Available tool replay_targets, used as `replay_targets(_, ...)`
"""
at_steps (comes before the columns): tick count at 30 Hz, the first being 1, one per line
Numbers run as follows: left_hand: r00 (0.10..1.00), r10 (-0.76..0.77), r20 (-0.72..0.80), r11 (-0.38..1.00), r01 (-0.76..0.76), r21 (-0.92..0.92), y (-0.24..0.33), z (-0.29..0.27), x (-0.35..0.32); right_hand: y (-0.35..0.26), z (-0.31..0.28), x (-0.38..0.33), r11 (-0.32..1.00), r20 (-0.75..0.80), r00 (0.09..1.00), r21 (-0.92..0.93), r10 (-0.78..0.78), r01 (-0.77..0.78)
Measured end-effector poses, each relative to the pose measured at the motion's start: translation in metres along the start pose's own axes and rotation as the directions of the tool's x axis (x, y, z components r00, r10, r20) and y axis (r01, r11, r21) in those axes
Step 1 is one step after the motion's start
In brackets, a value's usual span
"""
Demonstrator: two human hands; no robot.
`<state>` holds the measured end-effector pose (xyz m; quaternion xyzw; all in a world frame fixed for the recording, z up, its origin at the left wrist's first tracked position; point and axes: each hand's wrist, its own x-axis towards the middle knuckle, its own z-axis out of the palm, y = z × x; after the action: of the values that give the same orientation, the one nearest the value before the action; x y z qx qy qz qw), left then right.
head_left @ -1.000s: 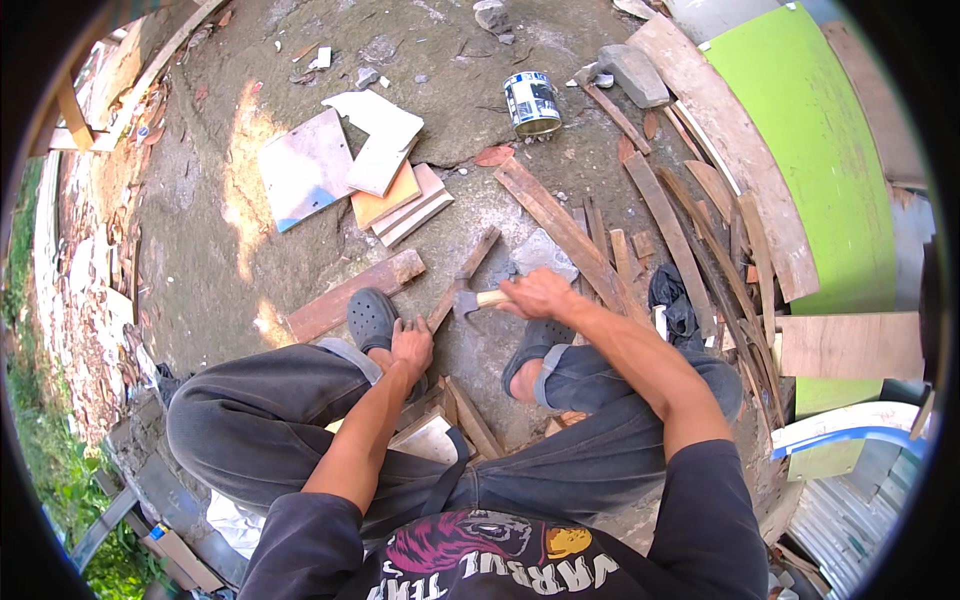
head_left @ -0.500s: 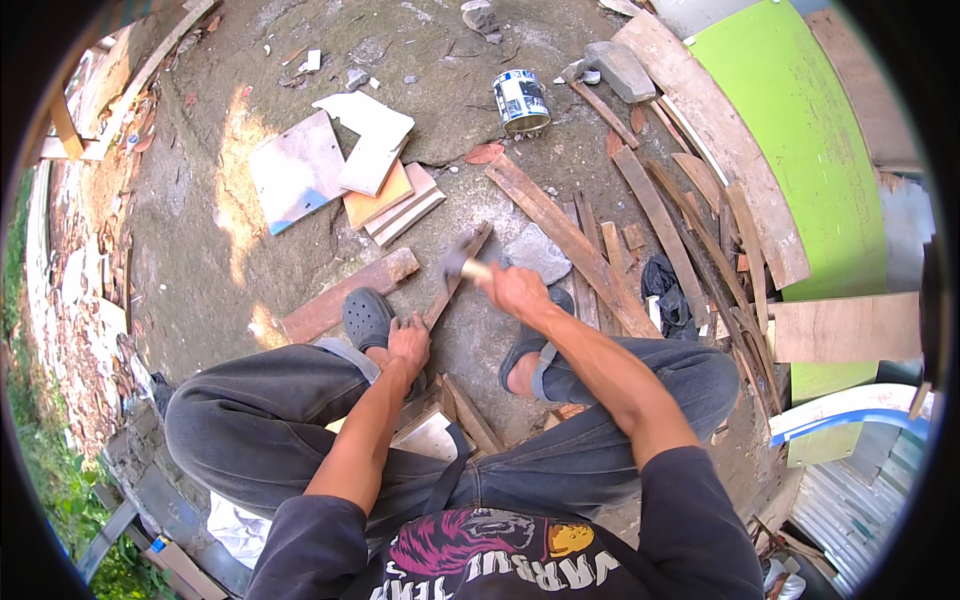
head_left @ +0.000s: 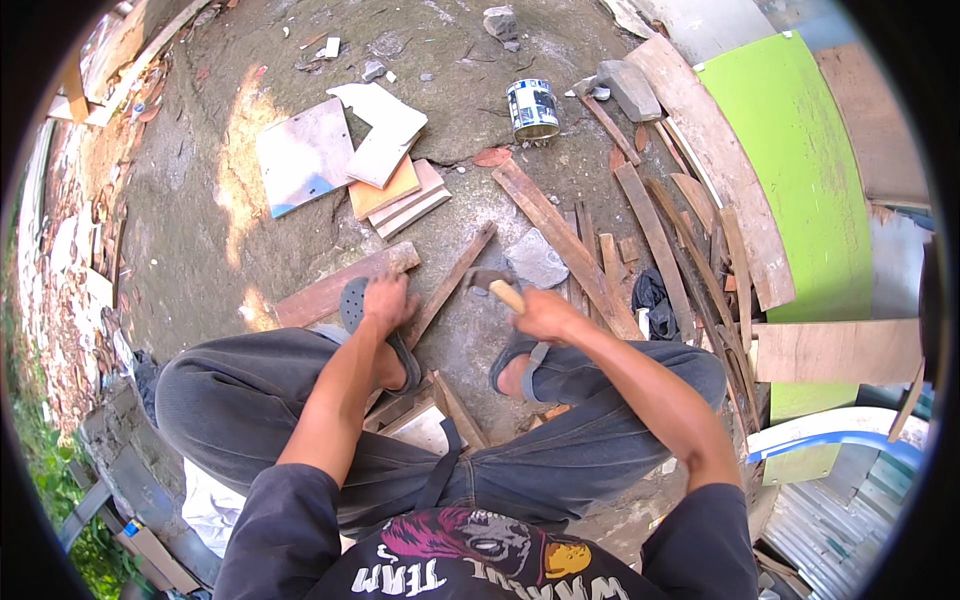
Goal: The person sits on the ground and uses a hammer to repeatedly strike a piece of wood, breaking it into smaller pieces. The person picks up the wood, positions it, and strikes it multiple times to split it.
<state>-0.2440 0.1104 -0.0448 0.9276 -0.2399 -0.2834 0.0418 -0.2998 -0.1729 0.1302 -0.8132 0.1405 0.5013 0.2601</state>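
My right hand [head_left: 548, 316] is closed round the pale wooden handle of a hammer [head_left: 507, 294]. The hammer's dark head points left, a little above the ground and to the right of a narrow wooden strip [head_left: 450, 284]. That strip lies slantwise between my feet, its far end near a grey stone [head_left: 537, 258]. Over the toe of my left grey clog [head_left: 352, 304] is my left hand [head_left: 388, 302], slightly blurred, its fingers apart and nothing seen in them. It is just left of the strip, beside a wider reddish-brown board [head_left: 345, 285].
Flat board pieces [head_left: 305, 160] lie stacked ahead on the left. A tin can [head_left: 532, 112] lies on its side farther off. Several long wood strips [head_left: 570, 250] and a black plastic bag [head_left: 655, 300] are on the right, near a large green panel [head_left: 790, 150]. A wooden frame [head_left: 460, 410] sits between my legs.
My left hand has let go of the wooden strip and moved left and forward over the clog. The hammer in my right hand has shifted right, away from the strip.
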Motion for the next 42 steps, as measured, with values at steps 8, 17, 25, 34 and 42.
replay_targets(8,0.984,-0.176,-0.014,0.983,0.175,-0.061,-0.024,-0.008,0.047,0.031,-0.048,-0.082,0.942,-0.131,0.979,0.318,0.155,-0.107)
replay_targets(17,0.977,0.135,-0.163,0.951,-0.174,-0.255,0.024,-0.026,0.027,0.041,-0.038,-0.034,0.746,-0.035,0.989,0.660,0.144,-0.085)
replay_targets(25,0.994,-0.101,-0.034,0.915,0.080,-0.395,0.084,-0.011,0.023,0.037,-0.030,-0.008,0.684,-0.090,0.995,0.729,0.053,0.030)
replay_targets(34,0.993,-0.108,-0.057,0.873,0.067,-0.483,0.073,-0.004,0.025,0.008,-0.037,0.015,0.674,-0.414,0.872,0.568,-0.262,0.472)
replay_targets(42,0.997,-0.078,0.013,0.856,0.073,-0.512,0.065,0.003,0.024,-0.022,-0.046,0.109,0.611,-0.791,0.609,0.451,-0.065,0.651)
